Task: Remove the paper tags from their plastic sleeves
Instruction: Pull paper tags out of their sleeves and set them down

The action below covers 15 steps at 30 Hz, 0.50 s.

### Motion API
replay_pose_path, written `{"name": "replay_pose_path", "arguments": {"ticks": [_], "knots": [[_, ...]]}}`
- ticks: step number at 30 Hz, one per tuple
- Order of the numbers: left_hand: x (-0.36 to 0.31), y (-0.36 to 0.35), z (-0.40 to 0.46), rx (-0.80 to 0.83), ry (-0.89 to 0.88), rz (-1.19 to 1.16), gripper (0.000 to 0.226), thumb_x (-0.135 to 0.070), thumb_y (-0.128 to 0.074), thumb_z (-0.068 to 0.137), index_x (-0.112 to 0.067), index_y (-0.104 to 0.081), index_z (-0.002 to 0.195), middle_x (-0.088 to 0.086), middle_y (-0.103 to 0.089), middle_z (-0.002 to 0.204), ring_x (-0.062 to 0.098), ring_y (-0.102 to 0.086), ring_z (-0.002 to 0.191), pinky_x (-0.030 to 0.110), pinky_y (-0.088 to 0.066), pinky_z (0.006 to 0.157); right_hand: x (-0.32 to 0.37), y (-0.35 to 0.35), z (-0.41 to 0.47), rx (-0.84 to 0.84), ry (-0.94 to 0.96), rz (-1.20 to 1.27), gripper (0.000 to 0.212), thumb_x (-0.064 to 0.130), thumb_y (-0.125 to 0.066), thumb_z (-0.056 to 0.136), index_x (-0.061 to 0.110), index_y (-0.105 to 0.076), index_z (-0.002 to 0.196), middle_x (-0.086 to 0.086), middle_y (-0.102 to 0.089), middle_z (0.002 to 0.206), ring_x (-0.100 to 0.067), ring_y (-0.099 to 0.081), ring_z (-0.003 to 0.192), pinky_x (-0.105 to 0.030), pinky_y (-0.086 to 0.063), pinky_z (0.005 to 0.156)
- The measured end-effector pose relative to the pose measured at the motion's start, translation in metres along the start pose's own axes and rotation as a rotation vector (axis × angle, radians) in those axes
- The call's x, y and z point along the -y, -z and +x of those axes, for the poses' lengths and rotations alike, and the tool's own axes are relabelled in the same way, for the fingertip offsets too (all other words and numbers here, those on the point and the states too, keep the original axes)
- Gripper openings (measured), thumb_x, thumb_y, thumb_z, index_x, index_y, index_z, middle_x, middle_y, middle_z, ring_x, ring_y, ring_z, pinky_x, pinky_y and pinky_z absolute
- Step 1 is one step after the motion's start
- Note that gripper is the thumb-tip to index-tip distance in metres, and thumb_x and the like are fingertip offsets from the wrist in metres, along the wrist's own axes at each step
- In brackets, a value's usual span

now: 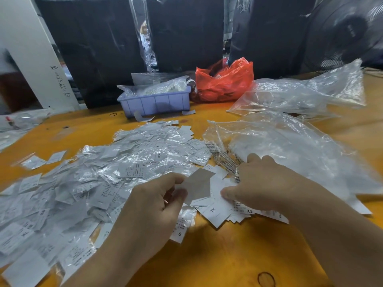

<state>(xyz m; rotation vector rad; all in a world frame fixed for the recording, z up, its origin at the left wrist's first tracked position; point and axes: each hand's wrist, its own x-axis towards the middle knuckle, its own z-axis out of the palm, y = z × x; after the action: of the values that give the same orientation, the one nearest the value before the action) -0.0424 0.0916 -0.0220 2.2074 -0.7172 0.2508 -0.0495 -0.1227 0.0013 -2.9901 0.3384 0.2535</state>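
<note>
Sleeved tags [116, 172] lie heaped on the table [217, 255] to the left, bare tags [219, 206] gather in front of the right hand [267, 187], so the sorting appears to run left to right. The left hand [157, 206] pinches one tag [200, 186] between thumb and curled fingers [176, 179], held up clear of the heap. The right hand's fingers lie nearly straight, pressing the bare tags flat; whether they also catch the clear bag [290, 146] is hard to tell.
</note>
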Motion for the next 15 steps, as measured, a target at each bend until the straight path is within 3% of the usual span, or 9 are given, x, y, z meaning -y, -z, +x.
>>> {"name": "replay_pose_path", "arguments": {"ticks": [7, 12, 15], "knots": [[0.002, 0.0, 0.0, -0.003, -0.002, -0.014, 0.035, -0.018, -0.066, 0.091, -0.052, -0.06, 0.095, -0.028, -0.063, 0.075, 0.004, -0.054, 0.052, 0.013, -0.04, 0.047, 0.001, 0.003, -0.002, -0.059, -0.009, 0.039, 0.063, 0.065, -0.05, 0.085, 0.019, -0.052, 0.127, -0.002, -0.035, 0.134, -0.022, -0.041, 0.114, -0.037, -0.044, 0.09], [0.003, 0.002, 0.001, -0.021, 0.035, -0.045, 0.024, -0.018, -0.065, 0.091, -0.042, -0.071, 0.09, -0.028, -0.066, 0.075, -0.002, -0.062, 0.07, 0.007, -0.042, 0.057, 0.006, 0.014, -0.005, -0.498, 0.009, 0.15, 0.053, 0.056, -0.05, 0.086, 0.014, -0.054, 0.119, -0.003, -0.045, 0.117, -0.024, -0.043, 0.107, -0.042, -0.04, 0.091], [0.004, 0.003, 0.003, -0.008, 0.083, -0.056, 0.021, -0.021, -0.063, 0.093, -0.04, -0.073, 0.093, -0.028, -0.065, 0.086, -0.002, -0.062, 0.077, 0.009, -0.045, 0.06, 0.008, 0.016, -0.006, -0.506, 0.014, 0.161, 0.052, 0.052, -0.051, 0.087, 0.013, -0.056, 0.121, -0.004, -0.049, 0.12, -0.026, -0.042, 0.113, -0.043, -0.035, 0.093]]}}
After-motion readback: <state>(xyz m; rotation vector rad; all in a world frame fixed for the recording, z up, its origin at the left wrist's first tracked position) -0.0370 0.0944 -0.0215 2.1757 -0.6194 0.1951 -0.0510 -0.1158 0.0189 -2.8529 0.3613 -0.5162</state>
